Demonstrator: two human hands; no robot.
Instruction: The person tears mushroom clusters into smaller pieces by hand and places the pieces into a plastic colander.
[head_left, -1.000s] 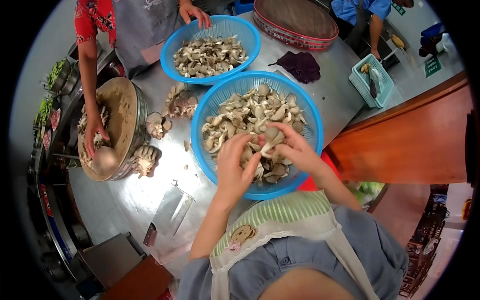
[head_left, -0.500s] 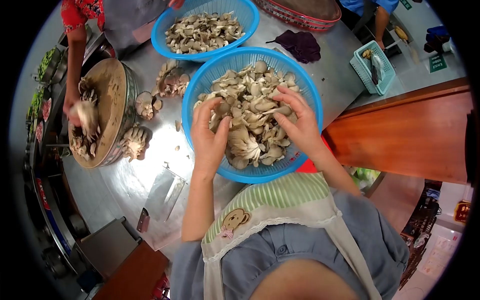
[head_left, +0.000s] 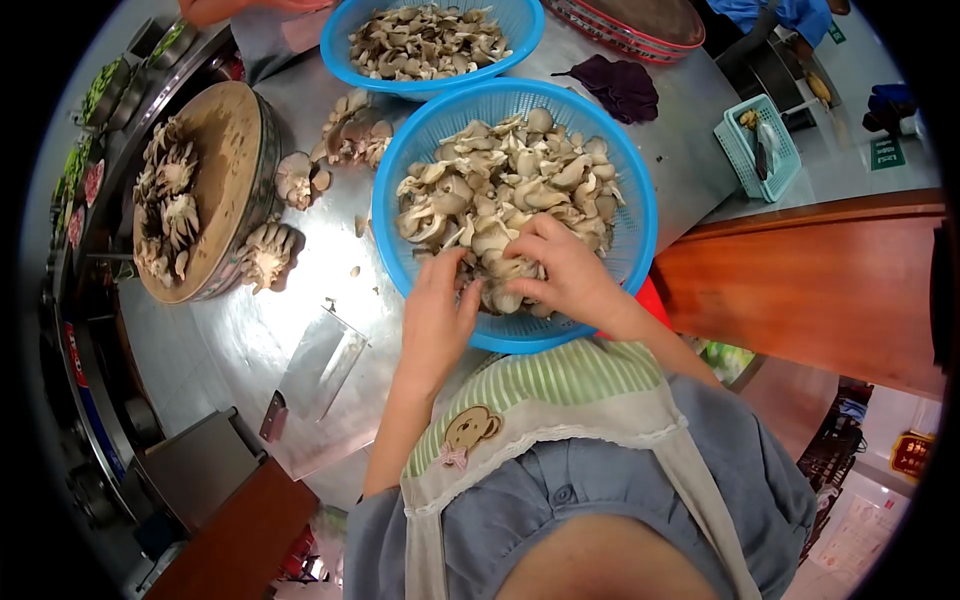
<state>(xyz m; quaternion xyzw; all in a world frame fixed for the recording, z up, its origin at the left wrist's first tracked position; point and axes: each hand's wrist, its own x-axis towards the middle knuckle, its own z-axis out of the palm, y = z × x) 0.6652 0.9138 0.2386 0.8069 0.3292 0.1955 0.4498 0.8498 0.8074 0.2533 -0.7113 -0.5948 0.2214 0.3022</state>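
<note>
A blue plastic basket (head_left: 642, 210) in front of me holds a heap of greyish oyster mushrooms (head_left: 540, 165). Both hands work at its near side. My right hand (head_left: 568, 270) has its fingers and thumb curled round a cluster of oyster mushrooms (head_left: 508, 272). At the cluster's left side, my left hand (head_left: 440, 300) closes its fingers and thumb on mushrooms, its fingertips partly hidden among them.
A second blue basket (head_left: 533, 42) of mushrooms stands behind. Left are a round chopping block (head_left: 225, 150) with mushroom clusters, loose clusters (head_left: 268, 257) and a cleaver (head_left: 318, 362) on the steel table (head_left: 225, 345). A dark purple cloth (head_left: 617, 88) lies right; other people stand at the far side.
My hands have come closer together and nearer to me, closing on a cluster in the basket. The other person's hand has left the chopping block, leaving clusters there. The view has shifted slightly.
</note>
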